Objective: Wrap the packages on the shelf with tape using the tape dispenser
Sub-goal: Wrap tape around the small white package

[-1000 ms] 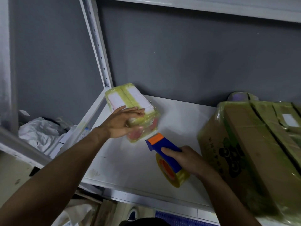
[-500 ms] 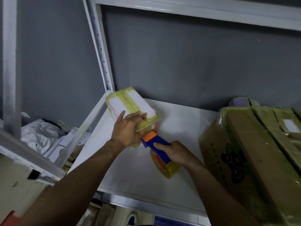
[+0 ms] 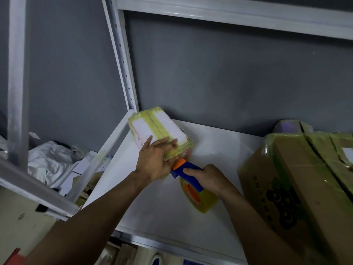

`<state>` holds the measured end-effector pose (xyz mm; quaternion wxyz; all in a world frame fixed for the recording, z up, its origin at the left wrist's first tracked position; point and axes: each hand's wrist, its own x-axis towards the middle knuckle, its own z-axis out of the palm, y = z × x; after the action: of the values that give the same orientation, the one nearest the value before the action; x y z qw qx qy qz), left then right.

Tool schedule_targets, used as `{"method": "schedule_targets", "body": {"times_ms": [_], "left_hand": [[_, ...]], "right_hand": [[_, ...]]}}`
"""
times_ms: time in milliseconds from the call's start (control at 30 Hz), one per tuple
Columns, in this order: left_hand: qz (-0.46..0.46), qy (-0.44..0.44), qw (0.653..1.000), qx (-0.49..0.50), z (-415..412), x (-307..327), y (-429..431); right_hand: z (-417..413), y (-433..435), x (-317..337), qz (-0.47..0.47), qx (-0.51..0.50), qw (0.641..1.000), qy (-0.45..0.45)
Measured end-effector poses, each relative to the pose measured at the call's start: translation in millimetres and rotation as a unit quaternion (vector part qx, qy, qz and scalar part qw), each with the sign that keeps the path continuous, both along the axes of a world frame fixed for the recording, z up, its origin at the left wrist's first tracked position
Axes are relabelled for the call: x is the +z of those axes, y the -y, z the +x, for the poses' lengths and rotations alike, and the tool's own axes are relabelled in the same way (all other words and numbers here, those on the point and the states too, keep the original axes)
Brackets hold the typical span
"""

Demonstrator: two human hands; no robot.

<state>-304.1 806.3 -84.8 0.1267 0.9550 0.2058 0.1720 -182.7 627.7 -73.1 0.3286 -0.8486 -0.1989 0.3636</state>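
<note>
I look down on a white metal shelf point(image 3: 219, 150) set against a grey wall. A small package point(image 3: 158, 127) bound in yellowish tape sits in its back left corner, just beside the upright. A large taped cardboard box point(image 3: 298, 178) stands well apart on the right side.

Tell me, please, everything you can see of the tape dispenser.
The tape dispenser has a blue plastic handle with an orange tip and carries a roll of yellowish clear tape on an orange core. The right hand grips its handle. It is tilted, with its orange tip at the near end of the small package, beside the left hand. The roll sits low over the white shelf.
</note>
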Motion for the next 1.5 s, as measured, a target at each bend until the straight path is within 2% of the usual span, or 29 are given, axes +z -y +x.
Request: {"method": "schedule_targets", "body": {"times_ms": [167, 267, 467, 733, 967, 1067, 1167, 1300, 1400, 1500], "left_hand": [[0.001, 0.003, 1.000, 0.002, 0, -1, -1], [-0.005, 0.017, 1.000, 0.005, 1, -1, 0], [-0.023, 0.016, 1.000, -0.007, 0, 2, 0], [-0.086, 0.101, 0.990, 0.045, 0, -11, 10], [-0.109, 0.093, 0.987, 0.076, -1, -23, 13], [-0.123, 0.079, 0.986, 0.083, -1, -20, 3], [-0.111, 0.050, 0.989, 0.080, -1, -18, 7], [-0.034, 0.015, 0.994, 0.100, 1, -23, 16], [-0.031, 0.024, 0.995, 0.095, 0, -20, 20], [-0.030, 0.069, 0.997, 0.036, -7, -20, 26]], "right_hand": [[6, -10, 12, -0.066, 0.040, 0.995, 0.066], [-3, -13, 7, -0.118, 0.068, 0.979, 0.151], [-1, -6, -4, -0.105, 0.032, 0.988, 0.111], [-5, 35, -10, 0.009, -0.037, 0.999, -0.008], [-9, 59, -10, 0.023, -0.024, 0.999, -0.033], [-2, 80, -10, 0.061, -0.037, 0.996, -0.046], [0, 90, -4, 0.126, -0.063, 0.988, -0.054], [-5, 93, 8, 0.197, -0.040, 0.977, -0.068], [-7, 98, 12, 0.225, -0.031, 0.971, -0.072], [-5, 103, 12, 0.239, -0.034, 0.969, -0.060]]}}
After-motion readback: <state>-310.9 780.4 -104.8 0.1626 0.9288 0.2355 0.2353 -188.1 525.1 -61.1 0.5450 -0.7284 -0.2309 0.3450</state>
